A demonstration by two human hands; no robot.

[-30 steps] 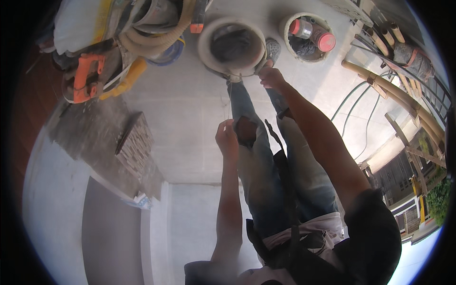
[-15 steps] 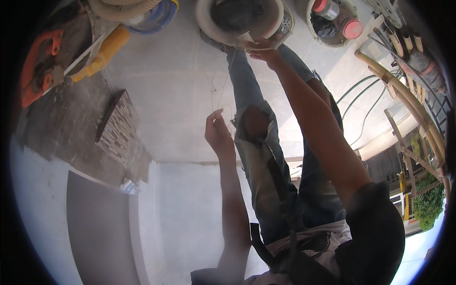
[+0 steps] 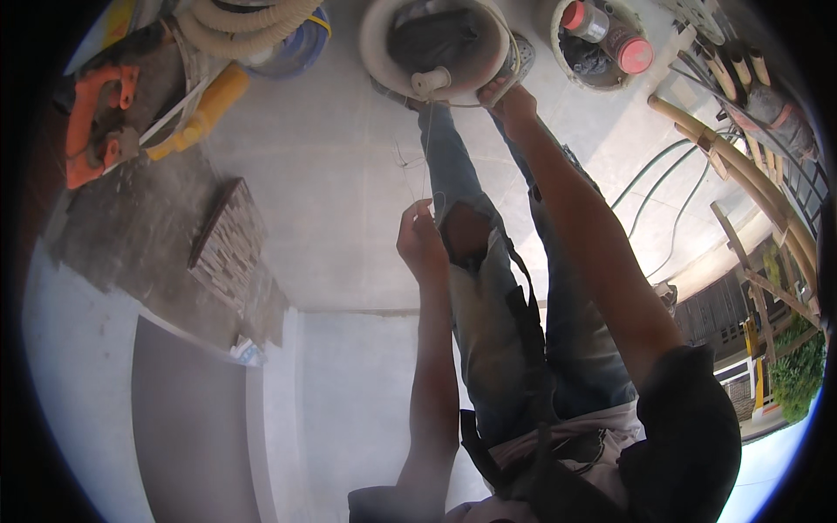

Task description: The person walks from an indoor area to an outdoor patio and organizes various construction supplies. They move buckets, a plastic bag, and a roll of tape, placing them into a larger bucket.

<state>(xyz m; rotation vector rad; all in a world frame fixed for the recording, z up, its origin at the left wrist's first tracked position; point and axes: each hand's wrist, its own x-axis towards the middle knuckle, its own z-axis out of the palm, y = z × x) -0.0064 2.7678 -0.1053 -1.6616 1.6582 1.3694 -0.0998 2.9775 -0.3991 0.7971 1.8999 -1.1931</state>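
Note:
My left hand [image 3: 422,242] is raised with its fingertips pinched on a thin pale string [image 3: 430,148]. The string runs up to a pale spool [image 3: 430,83] at the near rim of a round, light bucket [image 3: 375,52]. Inside the bucket lies a black plastic bag [image 3: 440,39]. Stretched out further, my right hand [image 3: 513,103] closes around the bucket's handle [image 3: 510,48] at the right near side; some of its fingers are hidden. Loose wispy strands [image 3: 408,159] of string hang left of the taut line.
A second bucket [image 3: 558,65] with red-lidded jars [image 3: 632,52] stands at the right. Bamboo poles [image 3: 741,161] and a green hose [image 3: 649,166] lie beyond. At the left are an orange-handled saw [image 3: 83,126], a yellow tool [image 3: 205,109], a ribbed hose [image 3: 248,39] and a striped tile panel [image 3: 231,244].
My right hand has moved right, from beside the spool to the bucket handle. The spool now shows plainly at the rim. My left hand has shifted slightly right in the picture, still pinching the string.

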